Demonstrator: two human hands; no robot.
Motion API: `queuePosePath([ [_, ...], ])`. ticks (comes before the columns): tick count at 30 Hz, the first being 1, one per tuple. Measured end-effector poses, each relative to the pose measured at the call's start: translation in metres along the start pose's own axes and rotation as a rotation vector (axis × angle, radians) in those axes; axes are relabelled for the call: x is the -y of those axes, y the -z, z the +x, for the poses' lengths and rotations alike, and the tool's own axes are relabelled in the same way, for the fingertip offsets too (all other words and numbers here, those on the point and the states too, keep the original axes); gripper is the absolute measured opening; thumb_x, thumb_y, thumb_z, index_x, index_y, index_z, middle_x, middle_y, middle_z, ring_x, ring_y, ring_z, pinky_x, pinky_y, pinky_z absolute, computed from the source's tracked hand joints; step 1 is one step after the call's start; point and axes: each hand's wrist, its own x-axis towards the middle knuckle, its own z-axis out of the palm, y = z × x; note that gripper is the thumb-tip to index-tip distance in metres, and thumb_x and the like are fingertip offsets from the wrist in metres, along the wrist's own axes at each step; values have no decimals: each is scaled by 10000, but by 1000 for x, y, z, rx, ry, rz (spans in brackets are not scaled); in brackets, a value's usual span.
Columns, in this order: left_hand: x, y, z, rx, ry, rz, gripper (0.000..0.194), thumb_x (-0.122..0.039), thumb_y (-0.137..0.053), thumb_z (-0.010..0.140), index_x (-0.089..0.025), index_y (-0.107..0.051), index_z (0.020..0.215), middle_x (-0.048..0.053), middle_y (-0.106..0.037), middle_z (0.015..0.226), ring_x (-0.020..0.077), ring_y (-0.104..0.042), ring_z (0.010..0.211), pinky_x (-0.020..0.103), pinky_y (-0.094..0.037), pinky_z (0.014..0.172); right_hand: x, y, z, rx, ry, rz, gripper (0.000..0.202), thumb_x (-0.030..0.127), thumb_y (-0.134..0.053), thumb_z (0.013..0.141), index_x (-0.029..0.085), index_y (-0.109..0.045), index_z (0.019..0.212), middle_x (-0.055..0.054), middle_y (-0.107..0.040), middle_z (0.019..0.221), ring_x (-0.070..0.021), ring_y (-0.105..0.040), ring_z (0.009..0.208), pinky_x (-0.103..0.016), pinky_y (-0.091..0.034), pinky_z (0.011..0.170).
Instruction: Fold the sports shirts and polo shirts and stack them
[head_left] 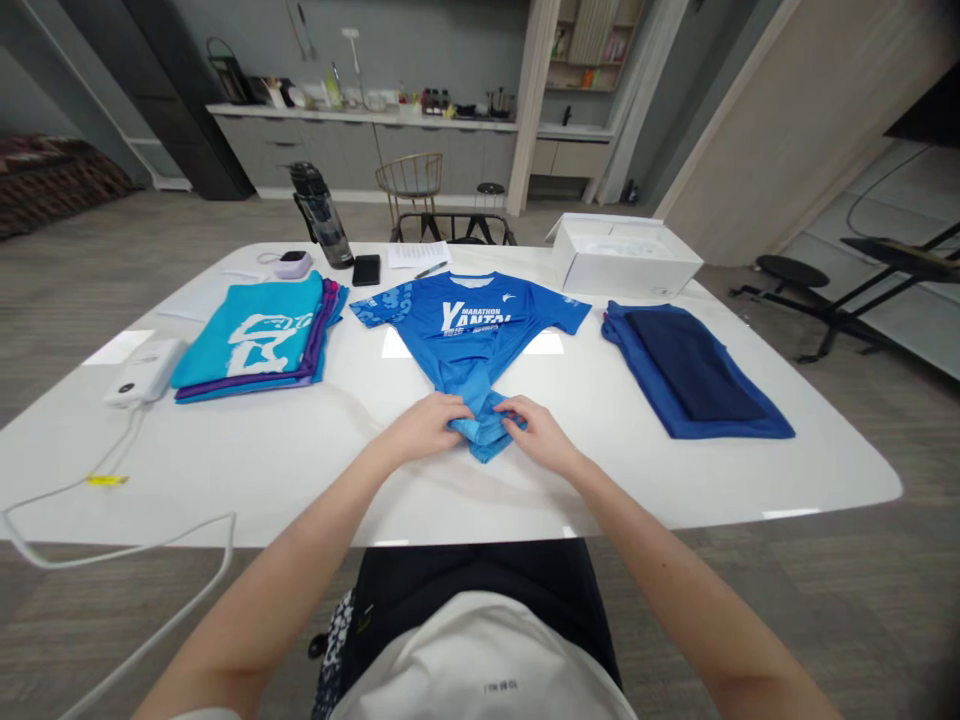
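A blue T-shirt (480, 335) with white "Marathon Yantai" lettering lies on the white table in front of me, collar away from me. Its sleeves spread outward, and its lower part is gathered to a narrow, folded hem close to me. At the left of this bunched hem, my left hand (431, 425) is closed with the light-blue cloth between its fingers. My right hand (538, 432) pinches the hem's right side, fingers bent and thumb against the cloth.
Left of the shirt is a stack of folded shirts (255, 335), beside a white power strip (146, 372) with a cable. Folded dark-blue clothes (690, 370) lie right. Farther back are a water bottle (322, 220), black wallet-like item (366, 270), paper (420, 255) and white box (626, 258).
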Motion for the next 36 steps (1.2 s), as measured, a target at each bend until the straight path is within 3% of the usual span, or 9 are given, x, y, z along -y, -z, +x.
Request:
queuePosePath([
  [3, -3, 11, -28, 14, 13, 56, 321, -56, -524, 708, -201, -709, 926, 30, -700, 845, 198, -659, 875, 330, -463, 909, 4, -3, -11, -22, 69, -130, 238, 311, -582, 948, 228, -676, 1151, -87, -674, 1149, -236, -611, 1094, -392, -497, 954],
  [7, -1, 37, -75, 45, 94, 174, 257, -54, -504, 654, -206, -665, 783, 24, -655, 772, 201, -624, 810, 351, -465, 884, 10, 1, -22, 35, -47, -280, 265, 363, -520, 999, 232, -686, 1160, -55, -715, 990, -210, -648, 872, -341, -514, 809],
  [11, -1, 50, -114, 61, 193, 264, 151, -167, -547, 787, -208, -682, 840, 43, -665, 870, 222, -626, 872, 375, -467, 901, 13, 2, -32, 141, -2, -505, 329, 401, -461, 1034, 244, -689, 1211, -70, -711, 1045, -216, -653, 904, -348, -493, 858],
  [13, -7, 45, -118, 3, 222, 282, 179, -281, -560, 885, -210, -692, 983, 60, -671, 1008, 231, -626, 956, 376, -465, 921, 14, 1, -34, 142, 61, -578, 348, 408, -449, 1040, 230, -691, 1215, -104, -682, 1148, -240, -632, 1028, -372, -473, 923],
  [16, -22, 24, -107, -35, 226, 340, 289, -438, -522, 972, -209, -669, 1071, 78, -656, 1081, 242, -615, 1011, 377, -462, 926, 15, -1, -33, 159, 147, -599, 353, 381, -403, 1061, 231, -675, 1228, -103, -647, 1263, -240, -580, 1167, -396, -414, 1016],
  [20, -40, -12, -88, 52, 264, 465, 277, -413, -481, 1013, -217, -643, 1122, 85, -646, 1058, 252, -607, 1006, 371, -463, 857, 16, 3, -39, 177, 110, -692, 372, 397, -354, 1077, 246, -647, 1250, -89, -650, 1276, -243, -559, 1183, -406, -390, 974],
  [23, -43, -26, -91, 49, 362, 578, 252, -374, -503, 1007, -232, -624, 1177, 102, -626, 1092, 279, -589, 1024, 388, -451, 823, 16, 17, -61, 163, 17, -827, 369, 435, -369, 1069, 276, -629, 1277, -89, -648, 1267, -268, -554, 1148, -407, -386, 899],
  [30, -51, -22, -126, 90, 359, 620, 213, -349, -467, 1026, -242, -642, 1085, 76, -630, 1024, 265, -588, 965, 371, -427, 776, 12, 62, -131, 139, -138, -968, 343, 435, -399, 1050, 251, -636, 1216, -94, -684, 1088, -264, -594, 993, -361, -390, 774],
  [36, -63, -29, -124, 25, 335, 572, 247, -370, -443, 1038, -221, -640, 1038, 72, -641, 1016, 242, -590, 973, 365, -417, 817, 11, 61, -149, 92, -115, -873, 334, 417, -406, 1047, 213, -666, 1000, -72, -699, 916, -220, -634, 836, -336, -411, 763],
])
